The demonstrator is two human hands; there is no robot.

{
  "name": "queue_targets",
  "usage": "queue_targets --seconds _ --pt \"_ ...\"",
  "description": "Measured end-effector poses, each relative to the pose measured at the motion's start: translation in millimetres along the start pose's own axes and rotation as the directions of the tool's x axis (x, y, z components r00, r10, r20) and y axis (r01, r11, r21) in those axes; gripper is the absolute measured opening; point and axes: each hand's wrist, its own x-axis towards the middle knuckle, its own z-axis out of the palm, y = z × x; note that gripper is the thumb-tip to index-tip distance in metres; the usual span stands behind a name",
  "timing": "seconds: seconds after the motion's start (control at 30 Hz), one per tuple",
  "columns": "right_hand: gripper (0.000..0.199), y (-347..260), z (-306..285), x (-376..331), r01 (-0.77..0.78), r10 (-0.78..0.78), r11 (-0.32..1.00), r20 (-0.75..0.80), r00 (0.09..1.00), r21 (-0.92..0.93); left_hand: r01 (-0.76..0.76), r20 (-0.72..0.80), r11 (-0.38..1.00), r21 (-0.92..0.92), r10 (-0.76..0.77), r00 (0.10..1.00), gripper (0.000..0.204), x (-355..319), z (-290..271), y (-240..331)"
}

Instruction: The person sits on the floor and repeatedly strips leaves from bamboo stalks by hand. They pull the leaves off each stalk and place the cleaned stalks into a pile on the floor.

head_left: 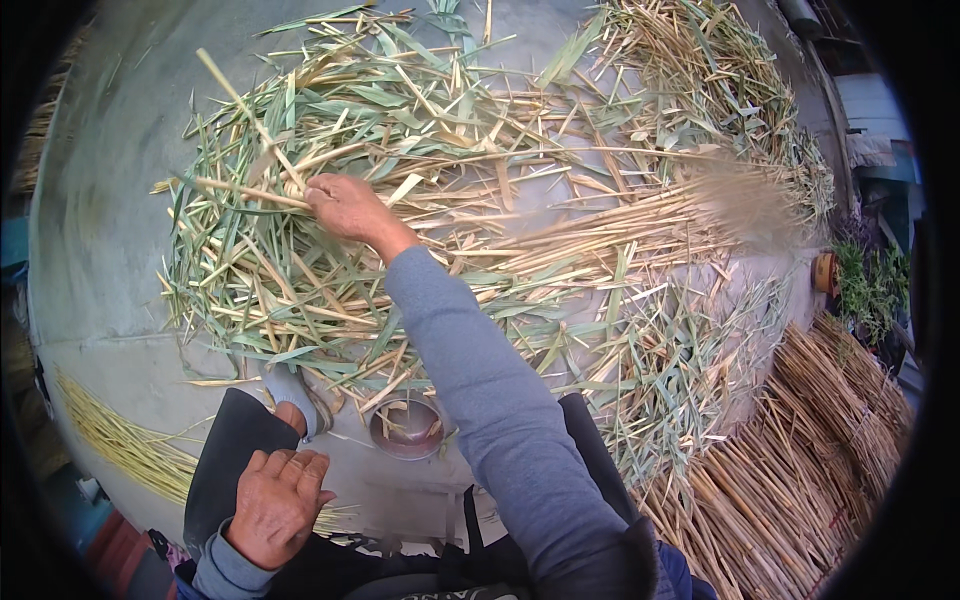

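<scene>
My right hand [352, 210] reaches forward over a loose heap of cut reeds [280, 270] and is closed on a few pale reed stalks [250, 118]. One of them sticks up to the upper left, another points left. Its fingertips are partly hidden behind the hand. Long straw-coloured stalks [600, 215] stretch from the heap toward the right, mixed with green leaves. My left hand [278, 500] hovers by my left knee, palm down, fingers loosely bent and thumb apart, with nothing visible in it.
A metal bowl [407, 428] stands on the concrete floor between my legs. Thin yellow-green stems [125, 435] lie at the left. Thick bundles of dry reeds [800, 470] fill the lower right. Another reed pile [700, 70] lies at the far right, near a potted plant [868, 282].
</scene>
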Motion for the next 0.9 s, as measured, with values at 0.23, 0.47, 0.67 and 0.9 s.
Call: queue_targets --seconds 0.23,0.47,0.67,0.9 --pt "0.012 145.8 -94.7 -44.3 -0.261 0.381 0.922 -0.785 0.488 0.286 -0.019 -0.005 0.999 -0.041 0.019 1.0 0.047 8.6 -4.5 -3.8" --pt "0.019 181.2 -112.1 -22.5 0.282 0.668 0.213 -0.349 0.657 0.936 -0.018 0.051 1.0 -0.018 0.018 0.999 0.046 15.3 -0.1 0.2" --pt "0.025 162.3 -134.4 -35.5 0.401 0.492 0.177 -0.434 0.755 0.899 -0.011 0.031 1.0 0.001 0.011 0.999 0.049 19.1 -0.3 3.6" --pt "0.015 109.4 -210.5 -60.0 0.297 0.386 0.582 -0.578 0.719 0.757 -0.044 -0.012 0.999 -0.002 0.044 0.999 0.052 14.2 -1.3 10.8"
